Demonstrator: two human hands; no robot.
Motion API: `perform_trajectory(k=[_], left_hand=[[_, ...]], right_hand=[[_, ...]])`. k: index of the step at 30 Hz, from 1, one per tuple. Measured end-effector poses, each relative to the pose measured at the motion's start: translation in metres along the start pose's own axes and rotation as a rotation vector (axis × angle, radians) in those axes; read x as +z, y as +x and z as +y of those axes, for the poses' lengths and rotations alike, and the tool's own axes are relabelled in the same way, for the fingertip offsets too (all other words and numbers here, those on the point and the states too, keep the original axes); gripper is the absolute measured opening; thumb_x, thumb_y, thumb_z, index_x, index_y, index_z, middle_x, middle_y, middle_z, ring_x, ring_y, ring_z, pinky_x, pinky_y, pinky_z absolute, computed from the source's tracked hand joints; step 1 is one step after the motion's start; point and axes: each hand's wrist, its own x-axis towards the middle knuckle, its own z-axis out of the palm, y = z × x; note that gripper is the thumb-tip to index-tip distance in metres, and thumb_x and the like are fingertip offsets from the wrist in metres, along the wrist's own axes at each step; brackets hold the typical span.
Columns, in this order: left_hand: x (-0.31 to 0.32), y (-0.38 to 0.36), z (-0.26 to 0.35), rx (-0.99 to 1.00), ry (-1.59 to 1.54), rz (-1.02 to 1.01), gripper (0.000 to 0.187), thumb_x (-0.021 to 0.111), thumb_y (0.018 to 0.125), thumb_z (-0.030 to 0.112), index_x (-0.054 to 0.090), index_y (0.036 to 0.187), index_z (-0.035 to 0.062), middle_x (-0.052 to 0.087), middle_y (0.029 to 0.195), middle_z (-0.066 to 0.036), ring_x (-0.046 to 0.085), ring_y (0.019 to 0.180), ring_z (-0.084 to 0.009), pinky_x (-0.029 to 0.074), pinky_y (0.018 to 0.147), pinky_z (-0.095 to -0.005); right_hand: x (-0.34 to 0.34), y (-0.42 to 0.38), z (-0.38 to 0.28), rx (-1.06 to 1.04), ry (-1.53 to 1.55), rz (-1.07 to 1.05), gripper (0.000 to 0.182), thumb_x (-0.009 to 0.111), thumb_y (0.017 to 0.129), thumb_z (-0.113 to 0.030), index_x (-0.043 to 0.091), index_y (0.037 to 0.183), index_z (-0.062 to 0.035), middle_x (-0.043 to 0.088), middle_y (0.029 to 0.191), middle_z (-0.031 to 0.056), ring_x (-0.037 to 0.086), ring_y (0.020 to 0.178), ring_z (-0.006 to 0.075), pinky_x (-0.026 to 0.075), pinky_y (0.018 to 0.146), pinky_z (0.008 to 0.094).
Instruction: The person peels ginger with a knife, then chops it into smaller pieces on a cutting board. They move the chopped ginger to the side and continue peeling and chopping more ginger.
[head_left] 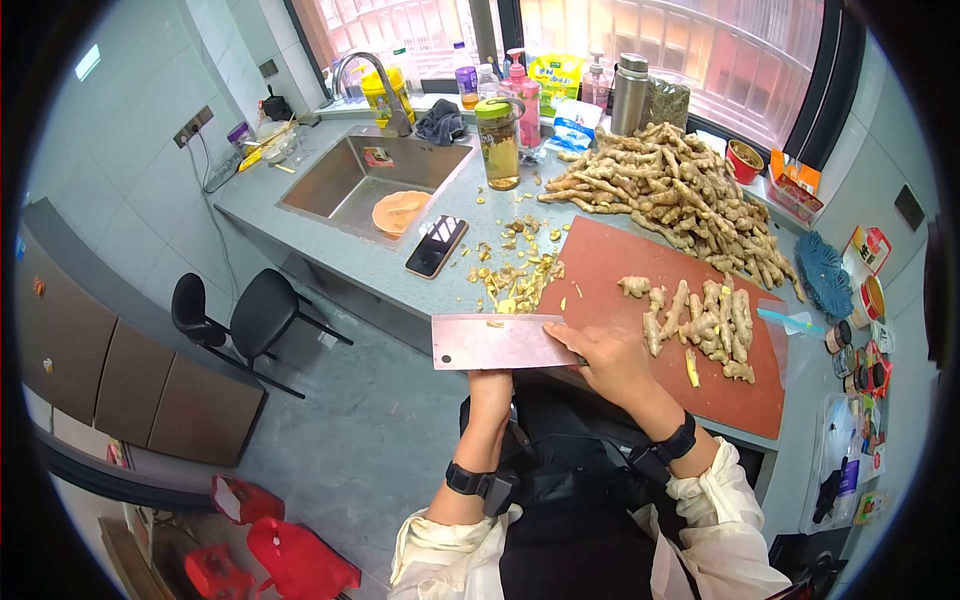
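A wide cleaver (480, 345) is held flat and level in front of me at the counter's edge. My right hand (610, 360) is closed round its handle end, with the thumb against the blade. Behind and under the blade is my left hand (490, 383); its fingers are hidden by the metal. A small yellowish scrap clings near the blade's upper edge. On the reddish-brown cutting board (605, 270) lie several ginger pieces (738, 325), right of my right hand. Ginger trimmings (515, 285) are scattered at the board's left edge.
A big heap of ginger (665, 185) is behind the board. Left of it are a tea bottle (500, 150), a phone (437, 247) and a sink (330, 185) with an orange bowl (400, 212). Jars (838, 337) line the right side. A black chair (268, 312) stands on the floor.
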Motion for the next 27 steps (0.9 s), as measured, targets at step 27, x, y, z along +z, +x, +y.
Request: perform_trajectory(k=[27], left_hand=[[-0.004,-0.004,0.029,-0.234,-0.374,-0.124,0.029,0.054,0.103,0.015,0.055,0.129,0.0025,0.065,0.120,-0.012,0.067,0.103,-0.0240,0.057,0.084,-0.0391]], right_hand=[[-0.006,0.005,0.006,-0.047,-0.081,0.118,0.051,0.070,0.075,-0.007,0.069,0.124,-0.0225,0.053,0.065,0.0048,0.061,0.062,0.0264,0.048,0.056,0.0412]])
